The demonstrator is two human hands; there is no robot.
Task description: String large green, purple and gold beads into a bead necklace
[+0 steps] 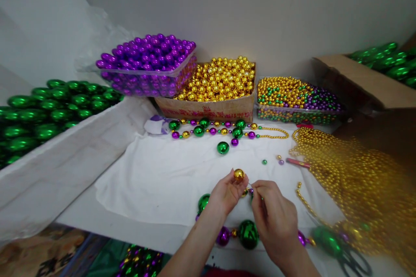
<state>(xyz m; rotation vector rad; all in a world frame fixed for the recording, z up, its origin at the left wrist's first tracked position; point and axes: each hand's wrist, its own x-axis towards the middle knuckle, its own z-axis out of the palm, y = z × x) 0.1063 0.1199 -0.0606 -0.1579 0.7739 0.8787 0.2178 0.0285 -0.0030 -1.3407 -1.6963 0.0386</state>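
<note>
A shiny gold bead (238,175) is pinched at the fingertips of my left hand (226,192). My right hand (274,216) is closed on a thin strand (249,185), a string or wire, close to that bead. Small purple and gold beads show between the hands. Below them lies a strung length with a large green bead (248,234), a purple bead (223,236) and small gold ones, partly covered by my right hand. Another green bead (204,202) is half hidden by my left wrist. Loose green (222,148) and purple (234,142) beads lie farther back on the white cloth (156,177).
Behind stand a tub of purple beads (146,58), a carton of gold beads (208,108) and a tub of mixed small beads (295,114). Finished-looking strands (212,131) lie before them. Gold bead chains (351,177) and scissors (354,264) are at right; green beads (48,114) fill a box at left.
</note>
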